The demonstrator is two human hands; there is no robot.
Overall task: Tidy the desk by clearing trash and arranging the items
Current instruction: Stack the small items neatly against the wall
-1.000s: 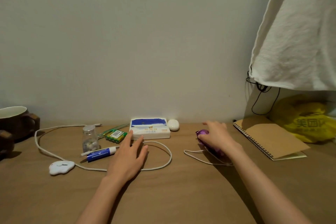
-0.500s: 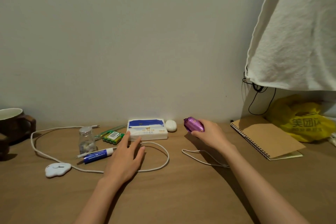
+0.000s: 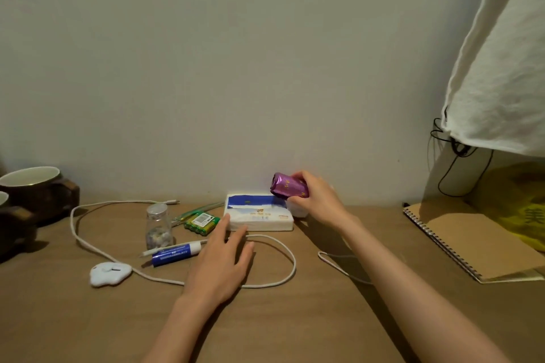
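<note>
**Head view** (1 camera, looking forward and down at a wooden desk (image 3: 295, 327) set against a plain wall)

Right hand (image 3: 320, 202): raised near the wall, with fingers and thumb curled round a purple foil packet (image 3: 289, 186). The packet lies on its side, clear of the desk, above the far right corner of the tissue pack (image 3: 259, 218). Contact between packet and pack cannot be determined. A small white object (image 3: 296, 211) sits just under this hand and is mostly hidden.

Left hand (image 3: 219, 264): palm down on the desk at 6 o'clock of the tissue pack. The fingers are straight, slightly spread and hold nothing. The index fingertip reaches the near left corner of the pack. The hand lies across a white cable (image 3: 290, 256) that loops over the desk.

Items at 9 o'clock of the tissue pack:
- a green battery pack (image 3: 202, 221), just beside the tissue pack
- a glass jar (image 3: 159, 227), upright
- a blue tube (image 3: 174, 255), lying flat at 9 o'clock of the left hand

A white cloud-shaped piece (image 3: 110, 272) sits on the cable at 8 o'clock of the left hand. A brown mug (image 3: 32, 186) stands at the far left edge.

A thin cable (image 3: 339, 267) lies at 6 o'clock of the right hand and passes under the forearm. At 3 o'clock, well apart from the hands, lies 1 spiral notebook (image 3: 472, 242), with a yellow bag (image 3: 519, 203) behind it and a white cloth (image 3: 501, 68) hanging above.
</note>
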